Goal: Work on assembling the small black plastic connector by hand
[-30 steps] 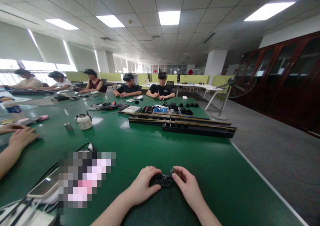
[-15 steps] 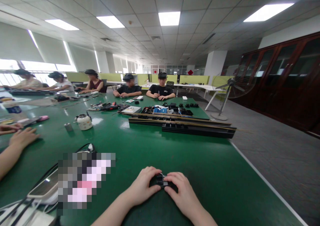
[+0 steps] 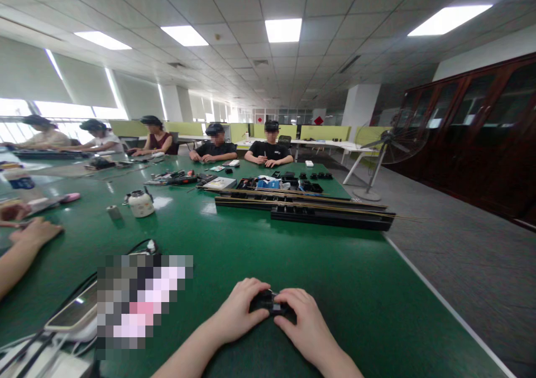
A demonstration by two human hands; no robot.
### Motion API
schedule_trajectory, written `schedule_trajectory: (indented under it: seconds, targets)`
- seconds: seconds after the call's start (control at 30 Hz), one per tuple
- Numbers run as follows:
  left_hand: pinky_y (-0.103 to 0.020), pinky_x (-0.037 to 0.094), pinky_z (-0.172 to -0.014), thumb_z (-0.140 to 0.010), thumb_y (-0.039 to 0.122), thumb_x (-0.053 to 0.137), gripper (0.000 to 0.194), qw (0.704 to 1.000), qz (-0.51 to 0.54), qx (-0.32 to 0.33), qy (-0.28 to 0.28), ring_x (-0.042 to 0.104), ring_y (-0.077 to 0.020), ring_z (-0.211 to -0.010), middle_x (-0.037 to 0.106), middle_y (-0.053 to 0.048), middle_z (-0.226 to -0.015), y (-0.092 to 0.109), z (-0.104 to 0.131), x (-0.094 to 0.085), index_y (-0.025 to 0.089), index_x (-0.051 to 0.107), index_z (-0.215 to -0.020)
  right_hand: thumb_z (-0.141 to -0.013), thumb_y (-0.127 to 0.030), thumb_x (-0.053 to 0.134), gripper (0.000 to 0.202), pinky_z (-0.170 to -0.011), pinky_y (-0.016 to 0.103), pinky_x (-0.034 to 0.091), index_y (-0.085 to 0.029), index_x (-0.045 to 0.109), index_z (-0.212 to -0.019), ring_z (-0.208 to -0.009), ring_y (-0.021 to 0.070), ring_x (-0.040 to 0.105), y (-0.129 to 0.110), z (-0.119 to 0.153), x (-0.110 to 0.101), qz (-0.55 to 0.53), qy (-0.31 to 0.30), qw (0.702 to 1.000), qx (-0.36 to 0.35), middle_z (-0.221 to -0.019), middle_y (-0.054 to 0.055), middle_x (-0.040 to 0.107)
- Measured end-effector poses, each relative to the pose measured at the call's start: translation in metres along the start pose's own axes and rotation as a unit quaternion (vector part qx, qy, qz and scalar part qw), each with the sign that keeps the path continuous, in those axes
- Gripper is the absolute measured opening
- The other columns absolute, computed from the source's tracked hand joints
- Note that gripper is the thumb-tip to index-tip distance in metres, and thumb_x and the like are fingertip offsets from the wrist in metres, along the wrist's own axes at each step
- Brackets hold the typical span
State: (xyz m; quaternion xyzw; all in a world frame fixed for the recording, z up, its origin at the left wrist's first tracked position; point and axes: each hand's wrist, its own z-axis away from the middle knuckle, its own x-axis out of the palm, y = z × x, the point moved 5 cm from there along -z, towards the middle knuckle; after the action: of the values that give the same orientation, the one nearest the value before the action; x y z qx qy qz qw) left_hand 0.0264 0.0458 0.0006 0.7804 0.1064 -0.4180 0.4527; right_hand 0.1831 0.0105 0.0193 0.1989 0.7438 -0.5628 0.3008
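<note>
Low over the green table (image 3: pixel 201 288), near its front edge, a small black part (image 3: pixel 265 302) with a shiny greyish piece at its middle is held between my two hands. My left hand (image 3: pixel 243 308) grips its left end, thumb in front and fingers behind. From the other side my right hand (image 3: pixel 302 314) closes on its right end with the thumb and fingertips. The palms and fingers cover both ends, so its exact kind cannot be made out.
Long black rails (image 3: pixel 330 217) with thin brass-coloured rods lie across the table ahead. A white pot-like flask (image 3: pixel 141 204) and a grey metal cylinder (image 3: pixel 113 212) stand to the left. Cables and a phone-like device (image 3: pixel 71 311) lie nearer left. A co-worker's hand (image 3: pixel 39 231) rests at the far left.
My right thumb and fingers have shifted very slightly on the black part, while my left hand stays put. The co-worker's hands at the far left have moved a little.
</note>
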Motion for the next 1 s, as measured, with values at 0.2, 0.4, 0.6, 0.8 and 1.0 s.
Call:
schedule_trajectory:
  seconds: [0.2,0.4,0.6,0.8,1.0]
  targets:
    - [-0.035,0.040,-0.091,-0.076,0.025,0.064,0.039,1.000,0.000,-0.001,0.004,0.051,-0.0225,-0.101,0.059,-0.005,-0.107,-0.002,0.001,0.001,0.023,0.055,-0.114,-0.069,-0.018,0.056,0.034,-0.095,0.037,0.036,-0.024,0.061,-0.102,-0.105,0.0230,0.053,0.001,0.000,-0.001,0.006,-0.001,0.999,0.033,-0.108,0.005,0.064]
    - [-0.037,0.039,-0.093,-0.077,0.024,0.063,0.042,1.000,0.002,-0.001,0.002,0.050,-0.0232,-0.104,0.057,-0.006,-0.111,-0.005,0.001,0.002,0.024,0.052,-0.118,-0.069,-0.020,0.057,0.036,-0.095,0.035,0.037,-0.024,0.060,-0.105,-0.106,0.0228,0.053,0.008,0.000,0.000,-0.013,0.009,0.999,0.050,-0.108,0.005,0.063]
    - [-0.037,0.038,-0.095,-0.081,0.023,0.060,0.043,1.000,0.006,-0.005,-0.002,0.049,-0.0229,-0.105,0.056,-0.006,-0.114,-0.006,0.002,0.002,0.024,0.049,-0.122,-0.071,-0.023,0.057,0.036,-0.096,0.036,0.037,-0.025,0.060,-0.107,-0.107,0.0231,0.053,0.015,-0.001,0.001,-0.031,0.014,0.998,0.055,-0.109,0.005,0.062]
    - [-0.039,0.039,-0.094,-0.084,0.027,0.056,0.037,1.000,0.004,-0.005,-0.001,0.050,-0.0237,-0.104,0.057,-0.007,-0.113,-0.003,0.001,0.000,0.024,0.050,-0.121,-0.071,-0.025,0.057,0.036,-0.094,0.036,0.038,-0.025,0.059,-0.107,-0.105,0.0229,0.054,0.018,-0.001,0.002,-0.047,0.016,0.997,0.062,-0.108,0.005,0.063]
    - [-0.038,0.039,-0.094,-0.084,0.025,0.055,0.035,1.000,0.004,-0.002,0.001,0.050,-0.0230,-0.104,0.057,-0.007,-0.113,-0.003,0.001,0.000,0.023,0.051,-0.120,-0.072,-0.026,0.057,0.035,-0.094,0.036,0.038,-0.025,0.059,-0.107,-0.105,0.0229,0.054,0.017,-0.001,0.002,-0.039,0.012,0.997,0.064,-0.108,0.005,0.063]
